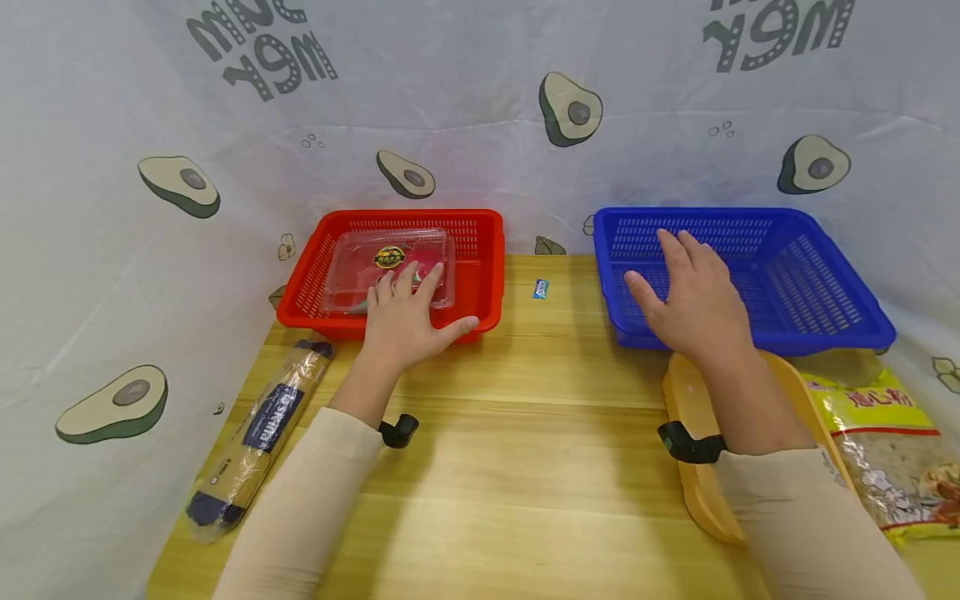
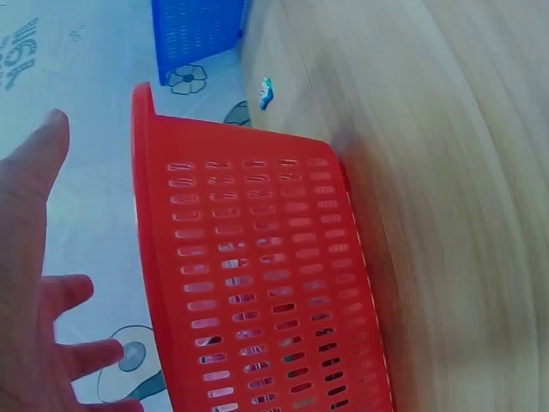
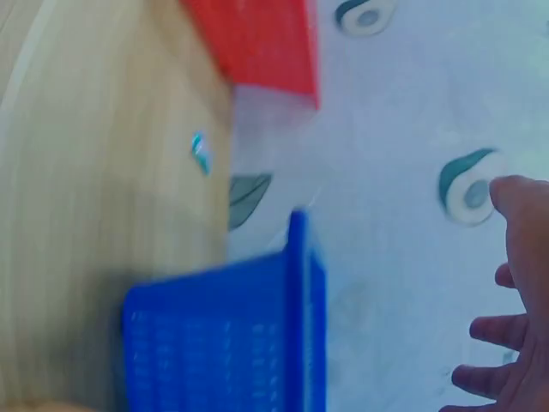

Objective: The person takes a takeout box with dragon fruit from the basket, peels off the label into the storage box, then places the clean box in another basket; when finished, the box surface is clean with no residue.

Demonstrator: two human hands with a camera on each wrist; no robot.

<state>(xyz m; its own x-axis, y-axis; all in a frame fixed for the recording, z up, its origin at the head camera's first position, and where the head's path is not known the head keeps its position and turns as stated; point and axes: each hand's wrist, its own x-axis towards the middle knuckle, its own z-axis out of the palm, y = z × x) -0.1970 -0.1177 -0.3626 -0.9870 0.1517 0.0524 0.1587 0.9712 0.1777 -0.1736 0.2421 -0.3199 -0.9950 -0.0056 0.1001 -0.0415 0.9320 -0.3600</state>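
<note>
My left hand [image 1: 405, 325] hovers over the front rim of the red basket [image 1: 491, 275], fingers spread and holding nothing. Inside that basket lies a clear plastic box [image 1: 345, 267] with a black-and-gold round label and something pinkish-red showing through. In the left wrist view, the left fingers stand beside the basket's rim, apart from it. My right hand [image 1: 697, 300] is spread over the near left part of the blue basket [image 1: 817, 292], also holding nothing. The right wrist view shows its fingers raised to the side of the blue rim.
A small blue-and-white packet [image 1: 541, 288] lies between the baskets. At the left is a long wrapped package [image 1: 262, 433] with dark ends. A yellow tray [image 1: 697, 492] sits under the right forearm, beside a yellow-and-clear food bag [image 1: 892, 458]. An avocado-print cloth [image 1: 480, 167] hangs behind.
</note>
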